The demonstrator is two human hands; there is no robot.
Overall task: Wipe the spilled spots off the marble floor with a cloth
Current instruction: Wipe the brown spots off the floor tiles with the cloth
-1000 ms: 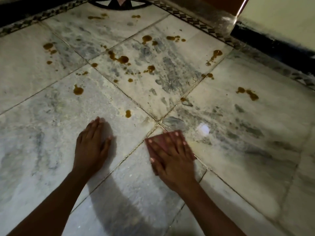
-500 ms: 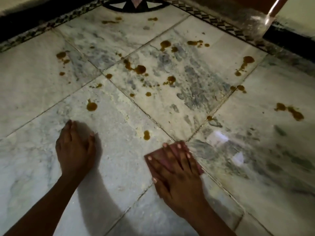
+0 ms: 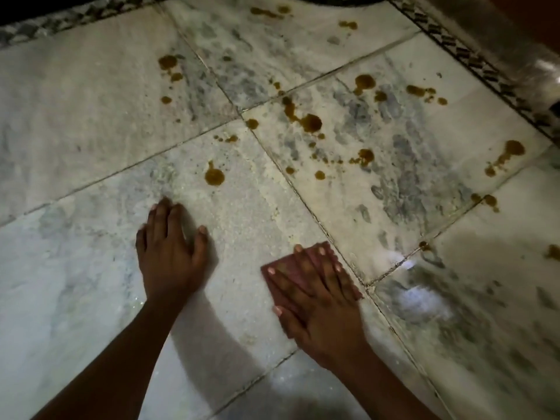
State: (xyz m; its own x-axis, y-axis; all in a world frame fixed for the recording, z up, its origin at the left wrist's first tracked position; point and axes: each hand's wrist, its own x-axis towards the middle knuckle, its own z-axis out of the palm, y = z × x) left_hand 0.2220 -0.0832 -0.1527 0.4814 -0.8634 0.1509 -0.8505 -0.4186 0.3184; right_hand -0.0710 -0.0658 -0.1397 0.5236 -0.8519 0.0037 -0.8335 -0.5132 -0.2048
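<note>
Head view: my right hand (image 3: 321, 301) presses the cloth (image 3: 274, 275) flat, fingers spread, lower centre; left hand (image 3: 169, 256) flat on marble floor (image 3: 75, 116), fingers together.

A: Floor surface?
B: Large pale marble slabs (image 3: 75, 95) with grey veining, separated by thin dark joints (image 3: 230, 98).
A: Perimeter?
B: A dark patterned inlay border (image 3: 472, 59) runs along the far right edge; a similar strip (image 3: 60, 21) follows the far left edge.
A: Lighting?
B: Dim, with bright glare patches (image 3: 424, 301) on the right slab.
</note>
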